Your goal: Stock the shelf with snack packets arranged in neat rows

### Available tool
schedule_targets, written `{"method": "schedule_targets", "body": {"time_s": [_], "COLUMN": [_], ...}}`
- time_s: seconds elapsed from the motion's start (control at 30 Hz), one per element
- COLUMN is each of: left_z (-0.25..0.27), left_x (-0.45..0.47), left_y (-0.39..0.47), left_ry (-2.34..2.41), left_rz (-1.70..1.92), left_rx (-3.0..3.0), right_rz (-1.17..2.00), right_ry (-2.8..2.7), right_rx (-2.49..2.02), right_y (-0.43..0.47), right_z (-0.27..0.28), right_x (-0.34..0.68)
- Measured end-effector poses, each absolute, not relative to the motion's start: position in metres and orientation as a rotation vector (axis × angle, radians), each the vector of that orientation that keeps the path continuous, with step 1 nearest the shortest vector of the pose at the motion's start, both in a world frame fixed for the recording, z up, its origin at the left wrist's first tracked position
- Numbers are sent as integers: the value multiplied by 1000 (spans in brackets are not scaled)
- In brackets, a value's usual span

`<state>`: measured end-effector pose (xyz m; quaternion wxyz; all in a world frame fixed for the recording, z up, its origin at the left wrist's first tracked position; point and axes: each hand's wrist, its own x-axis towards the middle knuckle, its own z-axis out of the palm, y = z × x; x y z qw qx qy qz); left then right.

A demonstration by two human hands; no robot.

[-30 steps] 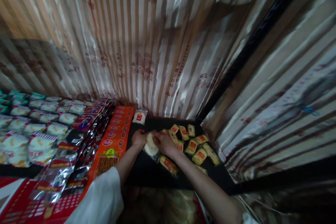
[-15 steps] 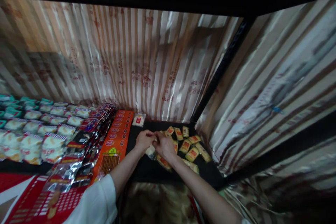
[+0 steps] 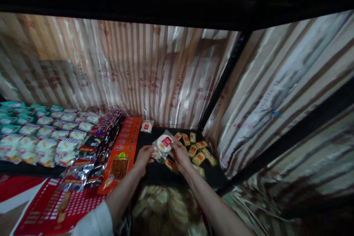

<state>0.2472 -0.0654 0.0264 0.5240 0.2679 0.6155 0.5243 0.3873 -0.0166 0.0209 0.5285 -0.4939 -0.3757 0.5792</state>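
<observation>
The fingers (image 3: 174,146) of the right hand (image 3: 181,156) are closed upon the right edge of a clear packet with a round white cake (image 3: 165,142), which bears a red label. The left hand (image 3: 144,159) has its fingers bent nearly together, with the tips at the left edge of a second clear packet (image 3: 158,156), partly hidden below the first; whether they pinch it, I cannot tell. Both packets are above the black shelf (image 3: 156,175). To the right, small yellow packets (image 3: 199,158) with red labels lie scattered, one of them just beside the right hand. Behind the hands, another white packet (image 3: 147,126) lies near the striped curtain (image 3: 155,66). To the left there is a long orange snack packet (image 3: 123,151), then overlapping dark shiny packets (image 3: 106,132), and farther, rows of white packets (image 3: 65,151) and green packets (image 3: 11,118). Under the forearms, at the front, many pale packets (image 3: 168,210) are heaped, rather blurred.
</observation>
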Motion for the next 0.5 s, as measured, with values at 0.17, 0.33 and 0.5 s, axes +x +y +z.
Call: {"method": "schedule_targets", "body": {"time_s": [0.17, 0.33, 0.5], "left_z": [22, 21, 20], "left_x": [267, 276, 262], "left_y": [-90, -92, -86], "left_ry": [1266, 1291, 1305], "left_rz": [1333, 1496, 1569], "left_rx": [452, 415, 356], "right_rz": [1449, 1475, 1439], "right_ry": [-734, -652, -774], "right_rx": [-1117, -1042, -1146], "right_y": [-29, -49, -62], "right_z": [16, 5, -16], "right_x": [370, 350, 347]}}
